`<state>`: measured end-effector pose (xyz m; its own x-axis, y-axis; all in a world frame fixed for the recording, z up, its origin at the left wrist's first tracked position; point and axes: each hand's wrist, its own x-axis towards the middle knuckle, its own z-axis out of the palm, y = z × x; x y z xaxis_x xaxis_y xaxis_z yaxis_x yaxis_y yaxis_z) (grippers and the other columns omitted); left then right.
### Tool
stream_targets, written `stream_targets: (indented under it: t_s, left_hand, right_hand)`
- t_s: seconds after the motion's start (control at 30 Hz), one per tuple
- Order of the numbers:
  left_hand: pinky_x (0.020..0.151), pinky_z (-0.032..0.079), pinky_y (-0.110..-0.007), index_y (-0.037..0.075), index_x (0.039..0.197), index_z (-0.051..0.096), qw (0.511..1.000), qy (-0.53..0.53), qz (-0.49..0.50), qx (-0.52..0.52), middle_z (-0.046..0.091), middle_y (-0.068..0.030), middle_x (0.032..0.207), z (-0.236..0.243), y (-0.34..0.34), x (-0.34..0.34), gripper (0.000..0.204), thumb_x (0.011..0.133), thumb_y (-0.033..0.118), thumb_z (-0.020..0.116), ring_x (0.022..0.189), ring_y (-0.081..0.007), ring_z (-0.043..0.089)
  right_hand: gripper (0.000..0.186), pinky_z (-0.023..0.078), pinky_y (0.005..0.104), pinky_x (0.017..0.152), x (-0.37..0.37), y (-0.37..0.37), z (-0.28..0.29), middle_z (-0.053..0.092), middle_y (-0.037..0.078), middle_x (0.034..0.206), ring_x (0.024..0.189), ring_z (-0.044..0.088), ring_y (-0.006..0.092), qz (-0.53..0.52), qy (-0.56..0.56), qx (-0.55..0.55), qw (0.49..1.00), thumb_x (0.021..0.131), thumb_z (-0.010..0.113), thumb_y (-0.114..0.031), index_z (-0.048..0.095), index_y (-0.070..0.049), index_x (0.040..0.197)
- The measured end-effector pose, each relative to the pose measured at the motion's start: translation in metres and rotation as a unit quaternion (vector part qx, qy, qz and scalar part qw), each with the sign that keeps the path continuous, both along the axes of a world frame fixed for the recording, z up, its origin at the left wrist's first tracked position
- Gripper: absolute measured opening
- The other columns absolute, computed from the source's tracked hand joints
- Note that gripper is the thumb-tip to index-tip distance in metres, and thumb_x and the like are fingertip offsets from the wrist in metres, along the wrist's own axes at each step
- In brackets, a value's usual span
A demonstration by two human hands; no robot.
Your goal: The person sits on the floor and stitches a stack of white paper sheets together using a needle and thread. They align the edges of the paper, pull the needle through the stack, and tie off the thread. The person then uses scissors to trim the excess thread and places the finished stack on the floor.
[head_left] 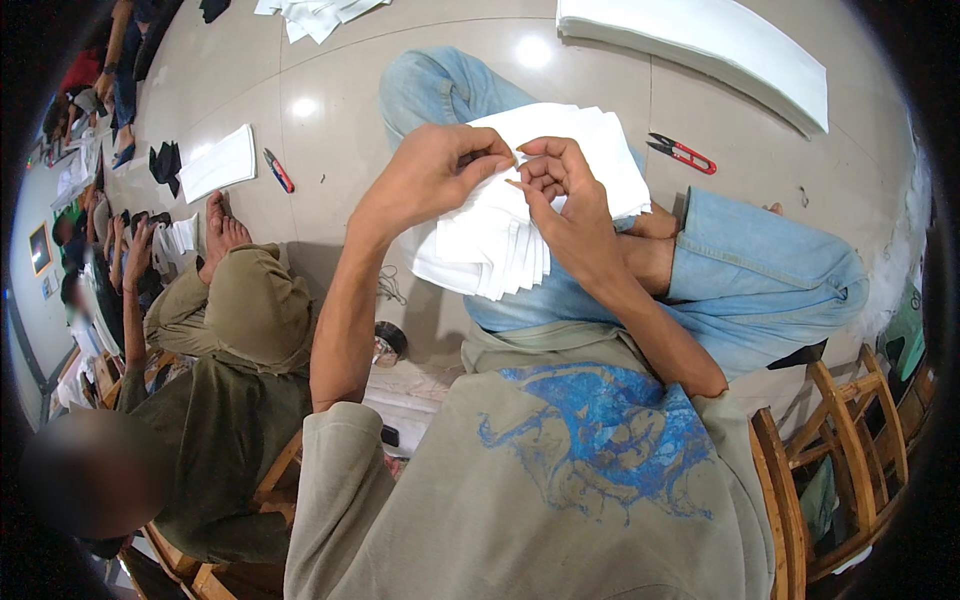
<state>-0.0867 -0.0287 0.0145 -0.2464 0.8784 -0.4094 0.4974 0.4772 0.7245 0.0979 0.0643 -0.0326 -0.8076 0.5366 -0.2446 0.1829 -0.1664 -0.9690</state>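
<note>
Several people (pixel 106 270) crowded the far left, bent by the fisheye lens and partly swallowed by its dark rim, their work hard to make out. Nearer, at lower left, sat a co-worker (pixel 240 450) in a dark green shirt and khaki trousers, the face blurred and one bare foot showing. Beyond that foot, on the glossy tiled floor (pixel 450 25), lay crumpled black fabric (pixel 164 167), a flat white stack (pixel 217 163) and a pair of small snips (pixel 279 171).

At centre, the wearer's left hand (pixel 440 175) had thumb and forefinger drawn together at the tips; whether they gripped anything could not be told. Beneath lay a fanned pile of white cloth pieces (pixel 590 150), resting across the legs of the wearer's pale blue jeans (pixel 760 270), its middle hidden by both hands. The right hand (pixel 575 205) faced the left, fingers loosely curled and thumb apart from the forefinger; anything in it was too small to see.

Further right, red-handled thread snips (pixel 682 153) lay on the floor near the pile. Above them stretched a long, thick white stack (pixel 700 50), cut off by the top edge. At lower right stood wooden chair frames (pixel 850 440), partly hidden behind the wearer's shirt (pixel 430 500).
</note>
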Motion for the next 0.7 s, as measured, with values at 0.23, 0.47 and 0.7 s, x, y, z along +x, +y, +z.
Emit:
stream_targets:
  t_s: [0.23,0.47,0.7]
  left_hand:
    - [0.069,0.047,-0.031,0.001,0.100,0.060,0.994,-0.011,0.089,0.065,0.067,-0.0074,0.076,0.000,-0.001,0.009,0.015,0.106,0.013,0.053,0.073,-0.0130,0.056]
    - [0.072,0.048,-0.030,0.001,0.097,0.065,0.995,-0.029,0.095,-0.003,0.070,-0.0049,0.081,-0.003,-0.003,0.005,0.022,0.105,0.021,0.062,0.077,-0.0118,0.059]
    - [0.085,0.054,-0.032,0.000,0.113,0.074,0.995,-0.075,0.053,0.033,0.077,-0.0066,0.098,-0.010,-0.007,0.000,0.026,0.097,0.020,0.073,0.091,-0.0149,0.069]
  right_hand:
    - [0.036,0.049,0.0231,0.078,0.001,0.000,0.001,0.067,0.007,0.101,0.092,0.063,0.0092,0.001,-0.002,0.012,1.000,0.094,0.062,0.006,0.052,0.001,0.128]
    - [0.036,0.049,0.0232,0.077,0.002,-0.001,-0.001,0.067,0.007,0.100,0.091,0.063,0.0093,0.001,0.007,0.019,1.000,0.094,0.063,0.005,0.051,0.001,0.128]
    - [0.039,0.054,0.0282,0.070,0.000,-0.002,-0.006,0.071,0.012,0.091,0.080,0.069,0.0158,-0.014,0.034,0.047,0.998,0.093,0.070,-0.001,0.051,0.002,0.127]
